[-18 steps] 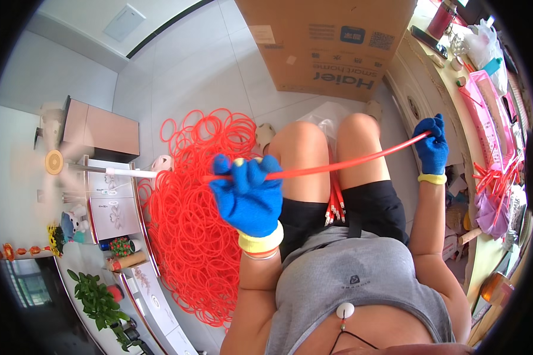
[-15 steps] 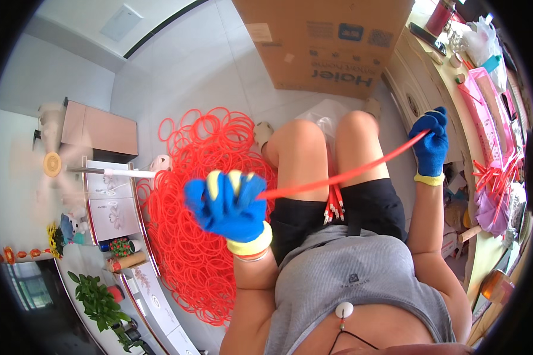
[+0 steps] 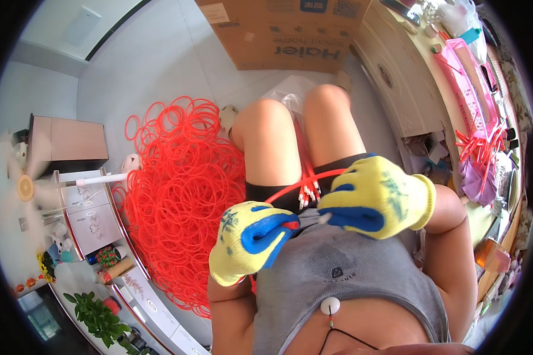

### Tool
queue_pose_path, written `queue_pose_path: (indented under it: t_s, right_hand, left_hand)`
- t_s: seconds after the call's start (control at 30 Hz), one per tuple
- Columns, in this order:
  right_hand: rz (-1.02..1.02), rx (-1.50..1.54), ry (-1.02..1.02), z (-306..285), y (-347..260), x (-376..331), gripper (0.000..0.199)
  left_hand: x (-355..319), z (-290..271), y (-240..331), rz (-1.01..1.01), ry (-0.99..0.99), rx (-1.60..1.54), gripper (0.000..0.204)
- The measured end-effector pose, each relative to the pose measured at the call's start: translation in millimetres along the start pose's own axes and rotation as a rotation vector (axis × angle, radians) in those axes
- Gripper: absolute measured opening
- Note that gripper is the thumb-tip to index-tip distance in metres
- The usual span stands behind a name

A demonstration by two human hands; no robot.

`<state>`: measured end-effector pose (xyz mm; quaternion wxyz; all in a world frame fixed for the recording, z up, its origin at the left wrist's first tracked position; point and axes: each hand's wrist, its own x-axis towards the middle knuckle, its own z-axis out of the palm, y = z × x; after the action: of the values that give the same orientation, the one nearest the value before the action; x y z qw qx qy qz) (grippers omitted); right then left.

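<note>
In front of my lap, my left hand (image 3: pixel 251 236) wears a yellow knit glove with a blue palm. Its fingers pinch one end of a red tube (image 3: pixel 296 184), and the red tip pokes out past the thumb. My right hand (image 3: pixel 379 198), gloved the same way, is closed on the other end, which shows a small whitish tip. The two ends face each other with a gap between them, while the tube arcs over toward my knees. Between my thighs lie several red tubes with white ends (image 3: pixel 309 192).
A big pile of red tube rings (image 3: pixel 183 207) covers the floor to my left. Ahead stands a cardboard box (image 3: pixel 284 35). Along the right runs a cabinet top with a pink basket (image 3: pixel 465 89) and red tube pieces (image 3: pixel 482 142). A blurred fan (image 3: pixel 25 188) is at far left.
My hands have come together from wide apart, turning so the glove backs show. The tube, earlier stretched between them, is now bent with its ends close. The view has shifted slightly.
</note>
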<state>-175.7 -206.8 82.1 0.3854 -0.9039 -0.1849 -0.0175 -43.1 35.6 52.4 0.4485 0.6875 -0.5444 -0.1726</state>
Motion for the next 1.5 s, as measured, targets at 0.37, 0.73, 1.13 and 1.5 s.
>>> queue_pose_path:
  t_s: [0.37,0.73,1.13,1.5]
  right_hand:
    - [0.046,-0.293,-0.146,36,6,-10,0.037]
    - [-0.821,-0.232,0.318,116,105,-33,0.034]
    - [-0.311,0.044,-0.073,69,64,-23,0.042]
    - [-0.274,-0.009,-0.077,75,54,-25,0.041]
  left_hand:
    - [-2,16,5,-0.099,-0.086,0.145,0.020]
    - [0,27,-7,-0.084,-0.126,0.061,0.016]
    - [-7,22,-19,-0.010,-0.113,0.037,0.012]
    - [-9,29,-15,-0.076,-0.179,0.084,0.013]
